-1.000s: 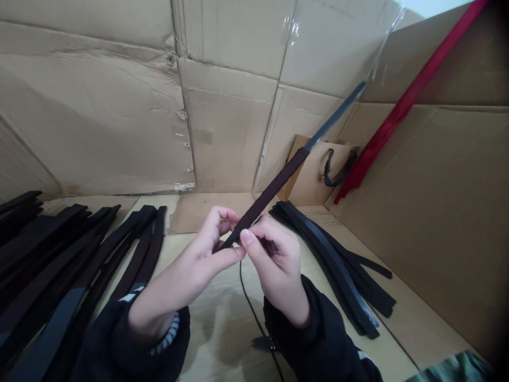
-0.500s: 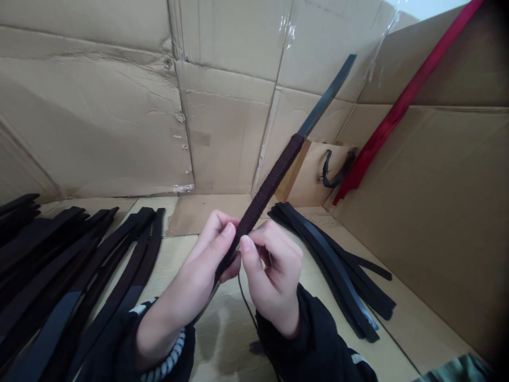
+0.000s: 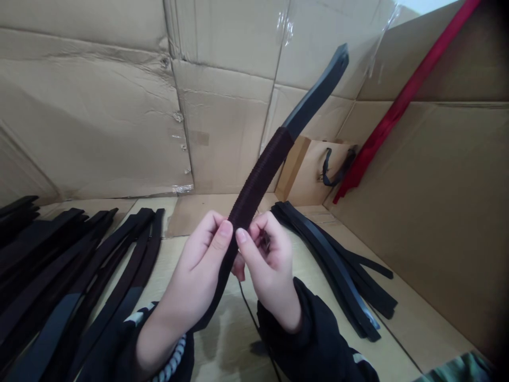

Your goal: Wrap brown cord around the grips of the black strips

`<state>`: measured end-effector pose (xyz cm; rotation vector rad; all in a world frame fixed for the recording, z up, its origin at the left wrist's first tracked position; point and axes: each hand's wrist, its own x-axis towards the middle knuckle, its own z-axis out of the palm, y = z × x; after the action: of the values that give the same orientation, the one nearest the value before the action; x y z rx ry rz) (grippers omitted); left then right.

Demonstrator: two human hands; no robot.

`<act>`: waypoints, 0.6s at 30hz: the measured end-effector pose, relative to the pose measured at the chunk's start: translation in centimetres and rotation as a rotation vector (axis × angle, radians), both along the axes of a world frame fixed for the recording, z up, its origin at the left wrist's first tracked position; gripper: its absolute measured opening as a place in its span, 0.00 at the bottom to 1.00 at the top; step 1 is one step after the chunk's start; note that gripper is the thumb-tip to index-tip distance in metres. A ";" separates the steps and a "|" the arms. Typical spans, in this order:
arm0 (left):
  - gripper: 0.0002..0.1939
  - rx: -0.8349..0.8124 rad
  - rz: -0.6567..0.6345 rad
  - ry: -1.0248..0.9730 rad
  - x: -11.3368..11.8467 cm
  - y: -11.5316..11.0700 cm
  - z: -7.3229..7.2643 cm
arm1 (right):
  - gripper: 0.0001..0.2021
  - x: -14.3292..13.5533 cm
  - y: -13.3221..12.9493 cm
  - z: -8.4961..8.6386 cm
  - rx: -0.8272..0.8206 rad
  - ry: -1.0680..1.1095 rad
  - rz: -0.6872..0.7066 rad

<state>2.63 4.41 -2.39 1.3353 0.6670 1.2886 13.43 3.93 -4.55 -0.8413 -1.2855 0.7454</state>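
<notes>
A long, curved dark strip (image 3: 260, 175) slants up to the right in front of the cardboard wall. Dark brown cord is wound round its middle, and its upper end is bare and grey. My left hand (image 3: 199, 265) is closed on its lower part, thumb on top. Beside it, my right hand (image 3: 270, 265) pinches the strip's right edge just below the wound part, its thumb on the surface. A thin dark cord (image 3: 249, 307) hangs below my right hand down to the table. The curled fingers behind the strip are partly hidden.
Many dark curved strips (image 3: 71, 265) lie piled at the left. Several more black strips (image 3: 334, 265) lie at the right. Behind them stands a brown paper bag (image 3: 314, 170) with black handles. A red strip (image 3: 405, 101) leans on the right cardboard wall (image 3: 445, 175).
The held strip has turned so its broad face shows, and its upper end has shifted slightly left and up. Both hands remain on it, with my right hand slightly further left.
</notes>
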 end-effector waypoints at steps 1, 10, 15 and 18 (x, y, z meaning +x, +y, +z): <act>0.13 0.016 0.022 0.013 0.0 0.0 0.0 | 0.13 0.0 0.0 0.1 -0.012 0.036 0.039; 0.07 -0.045 0.060 -0.108 0.3 -0.2 -0.3 | 0.11 0.0 -0.2 0.3 0.000 0.074 0.120; 0.06 -0.045 0.111 -0.066 0.7 -0.4 0.0 | 0.10 0.1 0.1 0.3 -0.025 0.080 0.152; 0.07 -0.032 0.126 -0.004 0.7 -0.4 0.3 | 0.12 1.0 0.2 1.1 0.111 0.044 0.110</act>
<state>3.36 3.96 -2.08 1.2813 0.7755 1.3750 14.47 4.10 -3.44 -0.6655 -1.3290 0.7679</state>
